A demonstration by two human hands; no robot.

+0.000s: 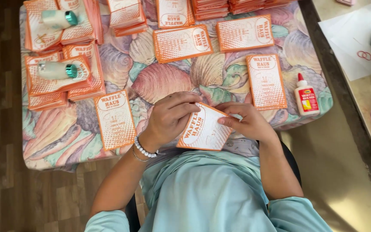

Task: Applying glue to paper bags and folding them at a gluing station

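The bench (168,81) carries a shell-patterned cloth. Flat orange-and-white paper sleeves (266,80) lie singly around its centre. Stacks of sleeves (61,81) sit left of centre, two weighted by white bottles (56,70). A glue bottle (307,95) stands right of centre.

both hands hold one paper sleeve (204,128) at the worktop's (168,81) near edge. single sleeves lie ahead and to each side, stacks (59,77) far left under two bottles, a glue bottle (307,97) at right.
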